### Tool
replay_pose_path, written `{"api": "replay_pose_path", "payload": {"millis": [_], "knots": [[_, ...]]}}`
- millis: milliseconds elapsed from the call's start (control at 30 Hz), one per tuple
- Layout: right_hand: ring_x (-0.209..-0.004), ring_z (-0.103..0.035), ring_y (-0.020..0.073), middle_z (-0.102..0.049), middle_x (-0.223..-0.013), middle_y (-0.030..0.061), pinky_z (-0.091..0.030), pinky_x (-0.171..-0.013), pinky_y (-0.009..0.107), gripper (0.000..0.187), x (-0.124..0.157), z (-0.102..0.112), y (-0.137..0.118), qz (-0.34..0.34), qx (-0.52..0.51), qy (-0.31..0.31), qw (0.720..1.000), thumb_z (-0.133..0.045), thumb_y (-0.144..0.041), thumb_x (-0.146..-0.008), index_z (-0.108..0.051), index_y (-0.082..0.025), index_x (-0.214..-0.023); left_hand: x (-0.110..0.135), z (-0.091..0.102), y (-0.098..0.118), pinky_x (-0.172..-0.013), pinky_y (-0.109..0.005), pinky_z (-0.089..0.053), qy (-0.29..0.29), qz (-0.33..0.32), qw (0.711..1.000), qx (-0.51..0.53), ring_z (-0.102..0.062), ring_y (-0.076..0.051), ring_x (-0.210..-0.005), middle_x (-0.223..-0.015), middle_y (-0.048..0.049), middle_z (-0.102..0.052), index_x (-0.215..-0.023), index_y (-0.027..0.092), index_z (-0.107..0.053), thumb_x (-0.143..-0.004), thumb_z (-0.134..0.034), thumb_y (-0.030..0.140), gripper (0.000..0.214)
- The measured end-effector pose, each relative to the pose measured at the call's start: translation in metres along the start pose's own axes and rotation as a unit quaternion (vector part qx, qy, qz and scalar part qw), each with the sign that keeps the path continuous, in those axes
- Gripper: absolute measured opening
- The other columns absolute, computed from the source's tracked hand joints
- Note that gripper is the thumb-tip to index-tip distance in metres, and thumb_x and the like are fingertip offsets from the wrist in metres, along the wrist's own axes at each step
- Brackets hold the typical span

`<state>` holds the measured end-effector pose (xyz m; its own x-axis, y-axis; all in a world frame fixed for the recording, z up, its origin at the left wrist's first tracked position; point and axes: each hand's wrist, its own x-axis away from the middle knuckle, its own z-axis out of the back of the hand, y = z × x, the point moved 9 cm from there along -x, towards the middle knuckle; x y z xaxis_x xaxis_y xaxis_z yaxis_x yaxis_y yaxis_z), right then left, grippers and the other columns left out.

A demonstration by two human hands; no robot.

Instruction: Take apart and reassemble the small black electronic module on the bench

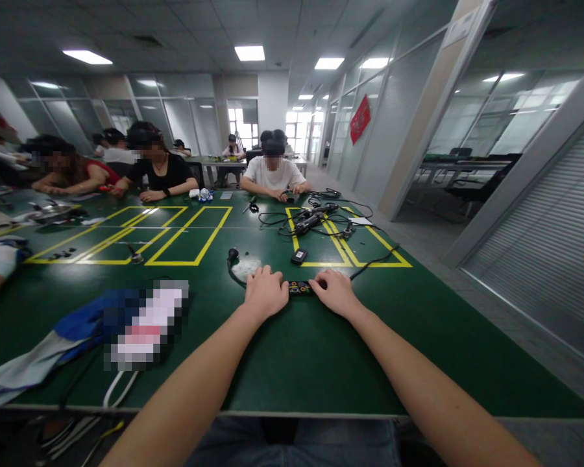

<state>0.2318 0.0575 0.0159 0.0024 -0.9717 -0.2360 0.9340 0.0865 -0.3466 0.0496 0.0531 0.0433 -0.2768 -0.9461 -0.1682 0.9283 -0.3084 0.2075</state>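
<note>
A narrow black corded device lies on the green table in front of me, its top showing small orange rings and other coloured parts. My left hand grips its left end with curled fingers. At the right end, my right hand holds it between thumb and fingers. Both ends are hidden under my hands. A black cord leads from beside my left hand to a round black plug. Another black cord runs off past my right hand. A small black box lies just beyond the device.
Tangled black cords and dark devices lie farther back, around yellow tape outlines. A blue and white cloth item and a blurred-out pale object are at left. A person in a white shirt sits opposite; others sit left.
</note>
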Motion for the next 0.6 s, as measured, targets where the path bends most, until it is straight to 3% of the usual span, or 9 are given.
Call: {"api": "replay_pose_path", "payload": {"millis": [133, 267, 400, 600], "knots": [[-0.1, -0.06, 0.0258, -0.069, -0.1, 0.0086, -0.042, -0.086, 0.037, 0.035, 0.003, -0.001, -0.002, 0.007, 0.013, 0.008, 1.0, -0.054, -0.043, -0.106, -0.075, -0.023, -0.086, 0.001, -0.005, 0.001, -0.104, -0.056, -0.045, 0.011, -0.019, 1.0, -0.02, -0.058, -0.037, -0.12, -0.121, -0.0189, -0.07, -0.105, 0.019, -0.078, -0.107, -0.039, 0.041, 0.045], [-0.115, -0.058, 0.0298, -0.067, -0.118, 0.0133, -0.044, -0.098, 0.042, 0.033, 0.007, 0.001, -0.003, -0.009, 0.041, 0.023, 0.999, -0.051, -0.043, -0.106, -0.072, -0.022, -0.093, 0.0, -0.008, 0.002, -0.102, -0.056, -0.046, 0.005, -0.02, 0.999, -0.036, -0.058, -0.037, -0.12, -0.122, -0.02, -0.07, -0.107, 0.017, -0.079, -0.108, -0.036, 0.041, 0.049], [-0.132, -0.053, 0.033, -0.063, -0.134, 0.0173, -0.041, -0.11, 0.047, 0.038, 0.009, -0.003, -0.006, -0.009, 0.054, 0.015, 0.998, -0.045, -0.046, -0.108, -0.07, -0.02, -0.119, 0.001, -0.007, 0.001, -0.105, -0.058, -0.045, 0.007, -0.003, 0.999, -0.034, -0.057, -0.039, -0.123, -0.124, -0.0217, -0.068, -0.109, 0.016, -0.08, -0.107, -0.039, 0.043, 0.049], [-0.157, -0.033, 0.0374, -0.051, -0.16, 0.0182, -0.023, -0.126, 0.062, 0.052, 0.007, -0.013, -0.002, -0.041, 0.053, -0.027, 0.997, -0.04, -0.048, -0.108, -0.058, -0.022, -0.15, 0.001, -0.004, 0.0, -0.108, -0.059, -0.043, 0.012, 0.025, 0.999, -0.036, -0.055, -0.04, -0.126, -0.128, -0.0217, -0.067, -0.107, 0.017, -0.081, -0.105, -0.044, 0.048, 0.048]]}}
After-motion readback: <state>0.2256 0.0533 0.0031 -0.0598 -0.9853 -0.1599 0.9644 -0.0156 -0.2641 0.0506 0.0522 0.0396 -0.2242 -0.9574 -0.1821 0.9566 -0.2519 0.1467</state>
